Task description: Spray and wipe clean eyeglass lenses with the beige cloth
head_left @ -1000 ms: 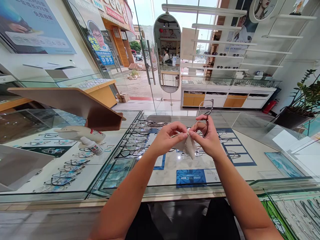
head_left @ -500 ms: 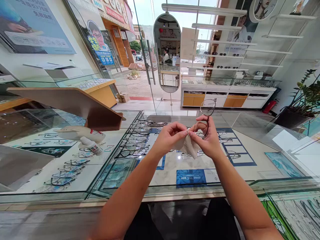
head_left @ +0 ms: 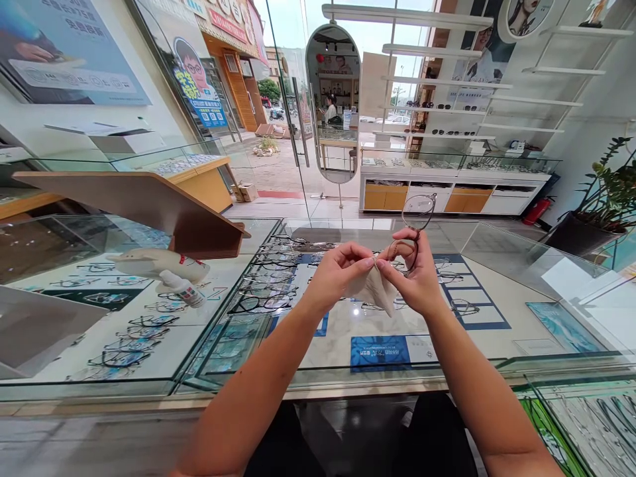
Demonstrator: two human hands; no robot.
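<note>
A pale cloth (head_left: pixel 376 291) hangs down between my two hands over the glass counter. My left hand (head_left: pixel 342 268) pinches its upper edge between thumb and fingers. My right hand (head_left: pixel 412 275) pinches the cloth beside it and also holds a pair of thin-rimmed glasses (head_left: pixel 419 212). One round lens stands up above the right fingers; the rest of the frame is partly hidden behind them. Below the hands lies a blue and white card (head_left: pixel 380 352). Rows of dark-framed glasses (head_left: pixel 263 304) are to the left of my left hand.
On the left are a brown angled board (head_left: pixel 134 195), a white bottle (head_left: pixel 181 289) and a pale model hand (head_left: pixel 154 263). An oval mirror (head_left: pixel 332 106) stands beyond the counter. A potted plant (head_left: pixel 603 199) is at the right. More frames (head_left: pixel 591 417) lie at the lower right.
The glasses in my right hand have shifted very slightly to the right, with the upper lens tilted a little. Both hands keep their pinch on the cloth.
</note>
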